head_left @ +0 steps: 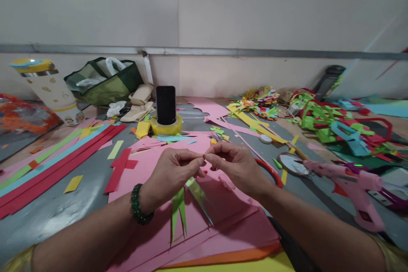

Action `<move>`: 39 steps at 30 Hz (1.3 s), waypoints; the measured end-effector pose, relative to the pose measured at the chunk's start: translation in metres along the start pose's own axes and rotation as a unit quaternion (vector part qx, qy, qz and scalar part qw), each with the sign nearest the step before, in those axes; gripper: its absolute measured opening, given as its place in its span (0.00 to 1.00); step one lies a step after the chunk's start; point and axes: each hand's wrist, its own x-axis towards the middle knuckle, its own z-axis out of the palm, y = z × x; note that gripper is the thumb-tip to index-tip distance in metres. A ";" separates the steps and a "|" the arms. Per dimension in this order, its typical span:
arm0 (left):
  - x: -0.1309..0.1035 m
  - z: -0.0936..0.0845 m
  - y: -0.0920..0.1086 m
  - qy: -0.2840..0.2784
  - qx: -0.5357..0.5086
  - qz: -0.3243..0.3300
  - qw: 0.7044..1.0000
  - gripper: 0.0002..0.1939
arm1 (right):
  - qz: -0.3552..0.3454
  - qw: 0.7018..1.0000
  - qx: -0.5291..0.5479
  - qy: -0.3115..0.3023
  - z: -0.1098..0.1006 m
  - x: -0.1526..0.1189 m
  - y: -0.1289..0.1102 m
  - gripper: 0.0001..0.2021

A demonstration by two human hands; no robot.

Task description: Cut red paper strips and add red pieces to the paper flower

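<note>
Above a stack of pink paper sheets (143, 231), my left hand (174, 172) and my right hand (239, 165) meet at the fingertips. Both are closed in a pinch on a small red piece (204, 157), mostly hidden by the fingers. Under my left hand lies a green paper cutout with pointed strips (179, 208). Beside it is a paler green pointed cutout (198, 193), its upper end close below the fingers. Small pink paper pieces (226, 182) lie under my right hand. A red-orange scissors handle (270, 172) shows behind my right wrist.
A pink glue gun (347, 187) lies at right near a tape roll (293, 164). A phone (166, 105) leans upright in a yellow tape roll (166, 126). Long red paper strips (63, 165) lie left, with a bottle (52, 93) behind. Colourful paper scraps (321, 114) pile up at back right.
</note>
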 end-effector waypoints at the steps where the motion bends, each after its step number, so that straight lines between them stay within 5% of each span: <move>1: 0.000 0.000 0.000 -0.003 -0.006 -0.001 1.000 0.08 | -0.001 1.000 -0.002 0.003 0.000 0.000 0.000 0.09; 15: 0.002 0.002 -0.001 0.017 -0.016 -0.020 1.000 0.07 | -0.018 0.999 -0.038 0.019 0.003 -0.002 -0.001 0.08; 26: 0.002 -0.003 -0.004 -0.038 -0.172 -0.067 0.982 0.07 | -0.035 0.999 0.016 -0.007 -0.001 0.000 -0.003 0.09; 39: 0.003 -0.006 -0.009 -0.062 -0.195 -0.104 0.973 0.10 | -0.039 0.999 -0.018 -0.026 -0.003 0.000 -0.006 0.09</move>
